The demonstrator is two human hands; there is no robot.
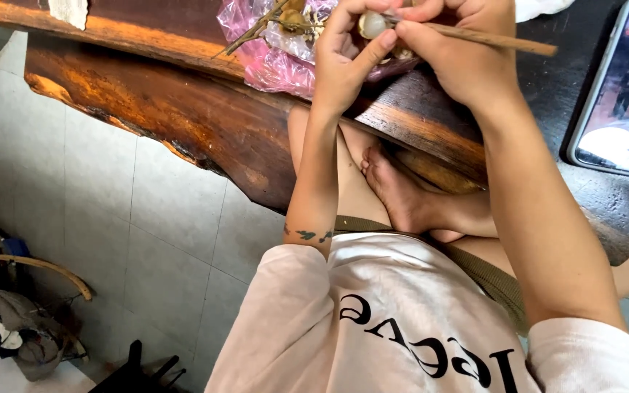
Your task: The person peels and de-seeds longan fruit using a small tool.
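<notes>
Pale fruit (pixel 371 24) between both hands' fingers

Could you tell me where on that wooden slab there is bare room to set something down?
The dark slab lies bare left of the pink plastic bag, out to its rough edge. A narrower bare strip runs between the right hand and the phone. Crowded: the bag of twiggy fruit, where the left hand and right hand meet.
</notes>
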